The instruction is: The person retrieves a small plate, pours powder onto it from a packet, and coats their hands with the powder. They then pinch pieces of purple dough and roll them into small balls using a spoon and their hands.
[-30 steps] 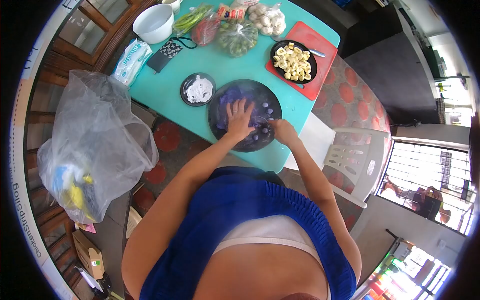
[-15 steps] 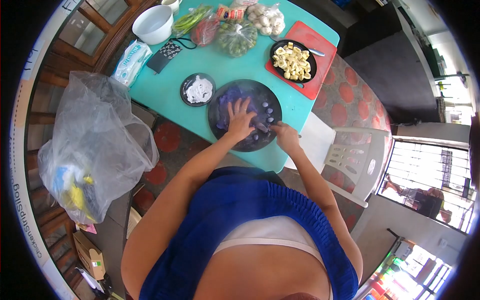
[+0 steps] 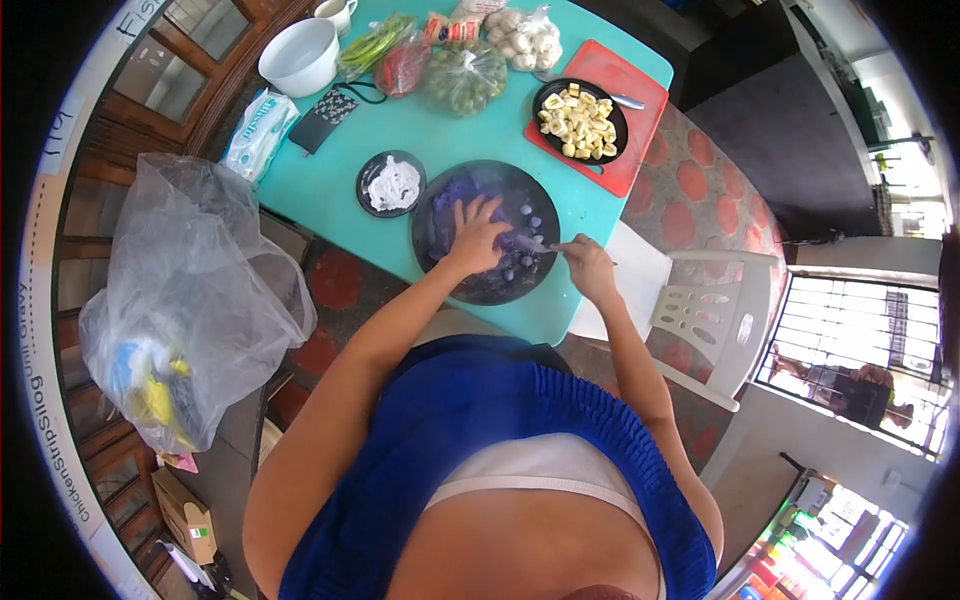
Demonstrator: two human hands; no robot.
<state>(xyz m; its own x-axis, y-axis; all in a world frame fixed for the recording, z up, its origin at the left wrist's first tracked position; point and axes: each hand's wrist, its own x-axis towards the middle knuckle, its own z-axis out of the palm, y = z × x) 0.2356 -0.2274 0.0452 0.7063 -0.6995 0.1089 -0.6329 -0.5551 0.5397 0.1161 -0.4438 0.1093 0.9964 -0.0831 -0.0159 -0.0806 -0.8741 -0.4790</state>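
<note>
So I'm standing here looking at a teal counter (image 3: 450,135) with a big dark round tray (image 3: 490,288) near its edge, right in front of the person. There's a flattened patch of purple dough (image 3: 443,218) on the left part of the tray, plus a bunch of little purple balls (image 3: 536,222) over on the right part.

The left hand (image 3: 477,236) is open, fingers spread, palm down over the dough. Can't really tell how hard it's pressing, if at all. The right hand (image 3: 590,268) has its grip closed on a bladed tool (image 3: 528,244), which points left across the tray among the balls, its tip close to the left hand. Whether the blade touches anything, I can't tell.

Just beside the tray, up and to the left, is a small black plate (image 3: 366,200) of white powder (image 3: 394,186). Further right, a red board (image 3: 645,105) has a black dish (image 3: 621,140) on it, full of pale yellow chunks (image 3: 578,122). Along the far side there's a bag of green round produce (image 3: 465,80), a bag of white bulbs (image 3: 525,40) and a white basin (image 3: 300,60). White plastic chair (image 3: 690,315) to the right, btw.
</note>
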